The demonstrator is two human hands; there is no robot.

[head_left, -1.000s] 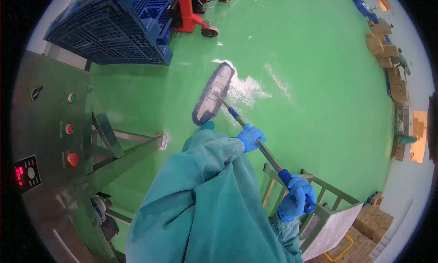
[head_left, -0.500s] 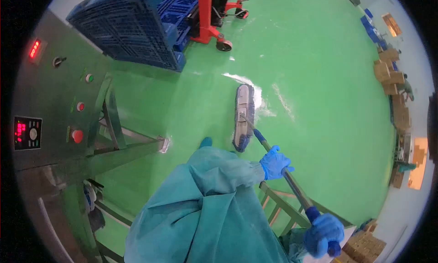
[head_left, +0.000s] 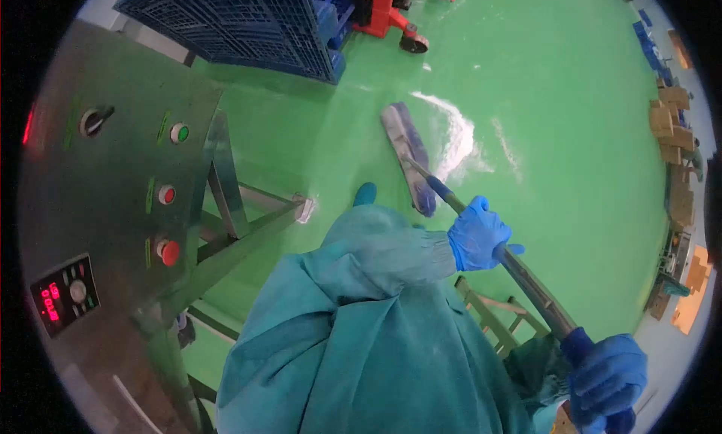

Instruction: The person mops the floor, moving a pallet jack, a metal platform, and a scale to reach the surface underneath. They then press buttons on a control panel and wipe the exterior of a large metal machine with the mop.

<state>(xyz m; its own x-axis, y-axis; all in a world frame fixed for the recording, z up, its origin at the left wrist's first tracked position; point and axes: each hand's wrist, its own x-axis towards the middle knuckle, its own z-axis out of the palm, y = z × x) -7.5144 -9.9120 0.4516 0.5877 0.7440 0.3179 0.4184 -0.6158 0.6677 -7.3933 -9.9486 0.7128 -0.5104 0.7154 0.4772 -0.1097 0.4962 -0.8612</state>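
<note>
My left hand (head_left: 478, 235), in a blue glove, is wrapped round the middle of a metal mop handle (head_left: 538, 291). Further back, at the lower right, my right hand (head_left: 611, 377) grips the blue end of the same handle. The flat mop head (head_left: 407, 159) lies on the green floor ahead of my feet, turned at a slant. Just to its right is a curved patch of white powder (head_left: 456, 141), with a fainter streak (head_left: 507, 150) beyond.
On the left stands a metal machine (head_left: 135, 178) with buttons and red displays. Blue pallets (head_left: 233, 28) and a red pallet lifter (head_left: 382, 13) are at the top. A metal frame (head_left: 496, 314) is by my body; cardboard boxes (head_left: 673, 133) line the far right.
The mop head has swung to a slant and now sits left of the white powder, with a gap between. Both hands appear further right. The camera view has shifted, and the machine looks larger.
</note>
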